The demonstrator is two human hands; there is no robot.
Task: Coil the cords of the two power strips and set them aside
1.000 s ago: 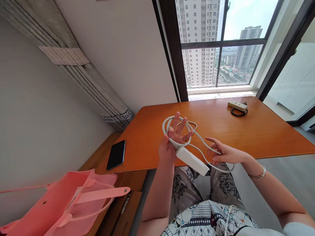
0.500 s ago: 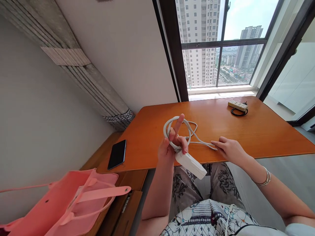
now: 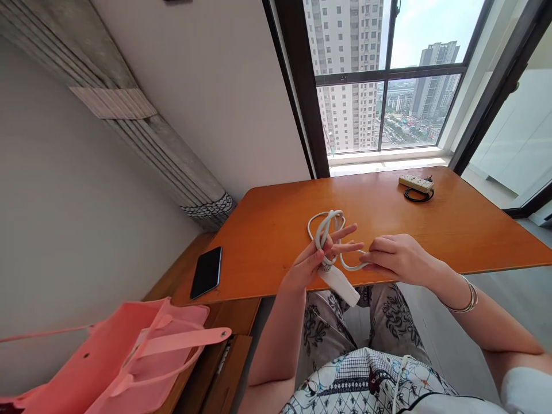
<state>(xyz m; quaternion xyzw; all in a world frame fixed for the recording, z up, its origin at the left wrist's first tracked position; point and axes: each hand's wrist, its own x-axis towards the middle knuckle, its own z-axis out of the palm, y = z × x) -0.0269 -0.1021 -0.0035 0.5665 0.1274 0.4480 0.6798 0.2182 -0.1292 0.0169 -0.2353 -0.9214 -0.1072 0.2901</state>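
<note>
Over the table's near edge, my left hand grips looped turns of a white cable, its thumb pressed on the coil and two fingers stretched through it toward the right. From that coil hangs a white oblong block on the cable's end, tilted down over my lap; which kind of device it is, I cannot tell. My right hand pinches the same cable a short way to the right, its fingertips close to my left fingers. Part of the cable loops behind my left hand above the tabletop.
On the wooden table, a black-screened phone lies at the left edge. A cream power strip with a coiled black cord sits at the far right. An open pink bag stands at the lower left.
My left hand has turned, with its fingers now pointing right, and the coil has shifted right. My right hand has drawn closer to it with the cable. The white block has swung slightly.
</note>
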